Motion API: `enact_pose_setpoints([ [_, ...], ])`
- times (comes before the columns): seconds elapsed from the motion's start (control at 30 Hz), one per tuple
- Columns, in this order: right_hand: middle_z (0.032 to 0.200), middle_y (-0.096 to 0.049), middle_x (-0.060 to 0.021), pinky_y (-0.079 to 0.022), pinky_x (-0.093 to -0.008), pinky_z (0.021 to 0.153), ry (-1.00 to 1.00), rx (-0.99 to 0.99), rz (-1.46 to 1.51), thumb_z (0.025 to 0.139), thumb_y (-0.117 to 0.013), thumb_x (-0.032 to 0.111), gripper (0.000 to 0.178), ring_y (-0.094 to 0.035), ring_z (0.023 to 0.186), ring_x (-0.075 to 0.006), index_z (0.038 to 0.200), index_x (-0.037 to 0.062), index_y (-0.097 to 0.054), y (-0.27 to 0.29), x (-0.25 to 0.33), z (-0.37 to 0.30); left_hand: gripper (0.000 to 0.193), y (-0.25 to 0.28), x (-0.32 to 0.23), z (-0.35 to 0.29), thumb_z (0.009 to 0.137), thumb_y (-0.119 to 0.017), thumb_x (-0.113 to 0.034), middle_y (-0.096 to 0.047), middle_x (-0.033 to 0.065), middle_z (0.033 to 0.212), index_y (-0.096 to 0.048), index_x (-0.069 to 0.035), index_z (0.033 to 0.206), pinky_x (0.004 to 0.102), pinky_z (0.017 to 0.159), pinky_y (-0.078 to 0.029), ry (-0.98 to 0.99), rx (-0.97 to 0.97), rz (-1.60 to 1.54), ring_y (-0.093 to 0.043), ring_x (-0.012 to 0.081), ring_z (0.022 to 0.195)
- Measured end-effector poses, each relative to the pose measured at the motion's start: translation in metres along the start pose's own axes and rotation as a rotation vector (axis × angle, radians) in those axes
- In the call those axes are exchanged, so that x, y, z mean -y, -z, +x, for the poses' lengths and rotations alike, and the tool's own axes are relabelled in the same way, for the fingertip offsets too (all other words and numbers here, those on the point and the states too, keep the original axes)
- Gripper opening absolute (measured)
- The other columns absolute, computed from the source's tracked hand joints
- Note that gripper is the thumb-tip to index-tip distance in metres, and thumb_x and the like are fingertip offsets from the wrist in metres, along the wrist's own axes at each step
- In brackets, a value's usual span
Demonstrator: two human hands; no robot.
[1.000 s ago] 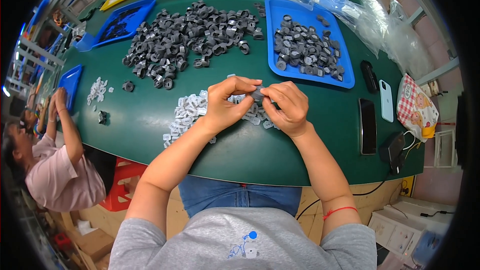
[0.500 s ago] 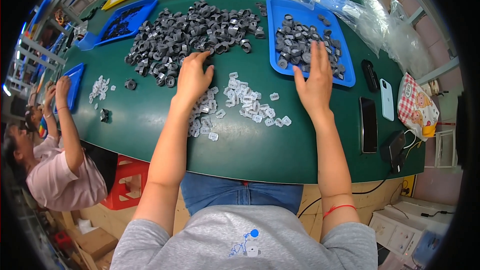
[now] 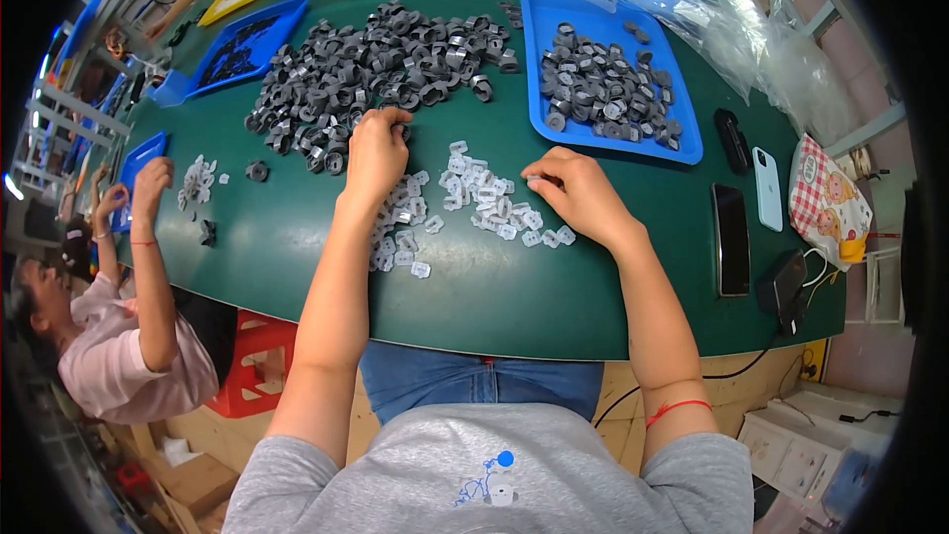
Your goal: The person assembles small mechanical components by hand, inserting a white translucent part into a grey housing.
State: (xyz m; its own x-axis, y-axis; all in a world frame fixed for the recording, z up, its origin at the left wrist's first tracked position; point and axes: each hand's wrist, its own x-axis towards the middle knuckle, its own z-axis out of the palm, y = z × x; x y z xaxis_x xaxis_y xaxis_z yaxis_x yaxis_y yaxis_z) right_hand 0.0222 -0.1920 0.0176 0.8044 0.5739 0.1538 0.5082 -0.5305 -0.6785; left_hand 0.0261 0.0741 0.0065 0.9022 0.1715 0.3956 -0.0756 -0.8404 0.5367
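Observation:
A heap of dark grey ring-shaped plastic parts spreads over the green table. At its near edge my left hand has its fingers curled round a dark grey part that shows only a little beneath them. Small flat whitish plastic pieces lie scattered between my hands. Just right of them, my right hand pinches one whitish piece between thumb and fingers, mostly covered. Beyond that hand, a blue tray holds many more grey parts, with small inserts visible in some.
Clear plastic bags lie behind the tray. At right are a black phone, a light blue phone, a black case and a checked pouch. A co-worker sits at left near another blue tray.
My right hand has left the grey parts in the blue tray, come nearer and closed on a whitish piece. My left hand's fingers have curled in further at the heap's edge.

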Motion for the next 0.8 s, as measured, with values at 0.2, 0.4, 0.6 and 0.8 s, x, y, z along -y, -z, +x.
enact_pose_setpoints([
  [0.2,0.085,-0.060,-0.0065,-0.046,-0.0231,0.066,-0.257,-0.015,0.788,0.087,-0.053,0.012,0.021,-0.055,0.071,-0.0088,0.104,0.0017,-0.060,-0.002,0.013,0.006,0.016,0.003,-0.019,0.001,0.083,-0.049,-0.002,-0.061,0.0125,0.085,-0.061,0.001,0.094,0.0264,0.066,-0.049,0.262,0.136,-0.647,-0.062,0.0174,0.072],
  [0.4,0.084,-0.061,-0.0071,-0.047,-0.0216,0.067,-0.184,-0.065,0.917,0.090,-0.048,0.015,0.029,-0.056,0.071,-0.0088,0.113,-0.0001,-0.053,-0.005,0.019,0.003,0.030,-0.005,-0.059,-0.024,0.082,-0.047,0.001,-0.060,0.0103,0.091,-0.053,0.003,0.111,0.0218,0.077,-0.048,0.445,0.515,-1.198,-0.061,0.0167,0.086],
  [0.6,0.084,-0.062,-0.0079,-0.047,-0.0210,0.067,-0.168,-0.177,0.904,0.086,-0.053,0.009,0.024,-0.057,0.071,-0.0086,0.107,-0.0032,-0.053,-0.008,0.025,0.004,0.042,-0.008,-0.067,-0.032,0.080,-0.047,0.004,-0.058,0.0070,0.099,-0.045,0.002,0.123,0.0199,0.082,-0.043,0.421,0.694,-1.271,-0.056,0.0091,0.089],
  [0.8,0.077,-0.063,-0.0060,-0.046,-0.0209,0.063,-0.216,-0.272,0.787,0.082,-0.059,0.008,0.021,-0.057,0.067,-0.0084,0.101,-0.0022,-0.058,-0.011,0.016,0.006,0.042,-0.005,-0.070,-0.033,0.082,-0.047,0.003,-0.058,0.0112,0.108,-0.044,0.002,0.124,0.0232,0.086,-0.041,0.350,0.637,-1.260,-0.056,0.0145,0.098],
])
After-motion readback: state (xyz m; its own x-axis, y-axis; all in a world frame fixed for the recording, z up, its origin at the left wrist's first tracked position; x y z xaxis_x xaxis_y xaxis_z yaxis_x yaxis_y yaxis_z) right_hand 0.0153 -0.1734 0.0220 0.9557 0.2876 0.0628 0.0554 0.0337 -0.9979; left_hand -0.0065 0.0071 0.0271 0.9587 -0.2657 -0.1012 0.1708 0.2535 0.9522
